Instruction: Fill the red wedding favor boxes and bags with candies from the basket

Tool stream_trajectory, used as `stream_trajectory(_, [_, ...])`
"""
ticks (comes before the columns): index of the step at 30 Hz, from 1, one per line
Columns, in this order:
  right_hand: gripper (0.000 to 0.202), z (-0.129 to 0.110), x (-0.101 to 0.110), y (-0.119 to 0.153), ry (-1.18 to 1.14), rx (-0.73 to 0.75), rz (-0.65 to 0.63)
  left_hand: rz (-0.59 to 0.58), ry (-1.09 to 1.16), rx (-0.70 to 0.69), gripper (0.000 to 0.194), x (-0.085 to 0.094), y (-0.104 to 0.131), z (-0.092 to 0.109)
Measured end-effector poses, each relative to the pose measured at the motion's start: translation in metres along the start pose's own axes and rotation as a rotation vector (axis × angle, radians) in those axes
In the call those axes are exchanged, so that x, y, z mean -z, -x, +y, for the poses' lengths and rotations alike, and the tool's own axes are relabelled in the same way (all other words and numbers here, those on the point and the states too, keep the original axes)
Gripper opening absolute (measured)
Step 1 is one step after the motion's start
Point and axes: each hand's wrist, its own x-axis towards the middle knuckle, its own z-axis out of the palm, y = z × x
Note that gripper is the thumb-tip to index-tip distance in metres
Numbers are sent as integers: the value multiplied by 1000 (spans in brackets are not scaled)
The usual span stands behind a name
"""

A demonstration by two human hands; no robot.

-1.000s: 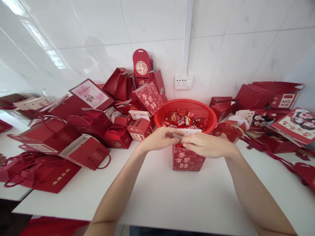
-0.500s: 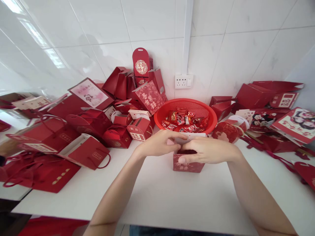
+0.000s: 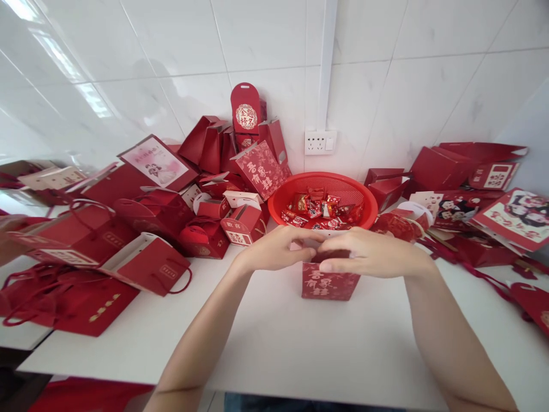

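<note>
A small red gift box (image 3: 329,286) with pale lettering stands upright on the white table, its top uncovered. My left hand (image 3: 278,250) is closed at the box's left upper edge, thumb and fingers bent over the rim. From the right, my right hand (image 3: 371,253) reaches over the top, with its thumb along the front rim and its fingers across the opening. Both hands partly cover the rim, and the box's inside is mostly hidden. Just behind them is a red plastic basket (image 3: 274,200) with several wrapped candies (image 3: 315,206).
Red gift boxes (image 3: 158,266) and corded bags (image 3: 98,303) crowd the left side. More red boxes (image 3: 441,166) and a printed card (image 3: 517,217) lie at the right. A tiled wall with a socket (image 3: 320,142) rises behind. Another person's blurred hand (image 3: 11,247) shows at the far left.
My right hand has shifted slightly right and its thumb has risen from the front panel to the rim, uncovering more lettering. Another person's hand at far left has moved further into view.
</note>
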Motion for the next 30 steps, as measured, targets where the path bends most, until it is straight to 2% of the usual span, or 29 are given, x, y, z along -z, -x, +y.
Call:
stream_trajectory(2, [37, 2, 9, 10, -34, -19, 59, -25, -12, -15, 45, 2, 1, 0])
stream_trajectory(5, [36, 4, 16, 19, -58, -64, 186, -49, -66, 23, 65, 1, 0, -2])
stream_trajectory(7, [31, 4, 17, 22, -50, -64, 272, -28, -89, 27, 60, -2, -1, -5])
stream_trajectory(11, [27, 1, 19, 25, -39, -64, 456, 178, -19, 14, 37, -6, -6, -11])
stream_trajectory(14, [31, 5, 19, 24, -29, -38, 650, 342, 219, 6, 38, -1, -6, -12])
stream_trajectory(16, [41, 10, 18, 21, -61, -33, 739, 422, 362, 4, 40, 2, -6, -12])
stream_trajectory(18, [55, 16, 17, 17, -127, -68, 752, 517, 424, -18, 43, 5, -5, -13])
stream_trajectory(20, [65, 20, 15, 11, -196, -118, 703, 593, 426, -55, 44, 5, -5, -13])
stream_trajectory(22, [69, 21, 13, 6, -269, -149, 646, 616, 401, -86, 42, 4, -5, -13])
stream_trajectory(26, [49, 20, 12, 0, -399, -88, 571, 633, 329, -131, 39, 2, -2, -10])
stream_trajectory(30, [35, 19, 12, -3, -520, -32, 570, 611, 392, -156, 59, 1, 0, -8])
